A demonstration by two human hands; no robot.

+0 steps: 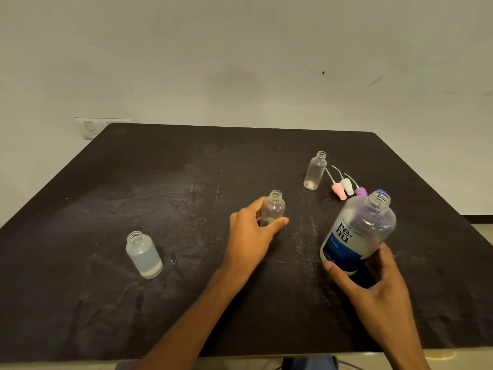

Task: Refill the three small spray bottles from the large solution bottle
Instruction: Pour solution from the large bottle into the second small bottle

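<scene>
My left hand [250, 236] grips a small clear uncapped bottle [273, 206] standing at the middle of the black table [160, 182]. To its right, my right hand [378, 284] holds the large open solution bottle [360, 231] with a blue label, lifted and tilted. A second small bottle [144, 255], mostly full of clear liquid, stands uncapped at the left. A third small bottle [315, 170], nearly empty and uncapped, stands further back on the right.
Three spray heads, pink [338, 190], white [346, 185] and purple [360, 191], lie with their tubes behind the large bottle. A blue cap [382, 191] shows just behind its neck. A wall and a switch plate [92, 128] stand beyond the table.
</scene>
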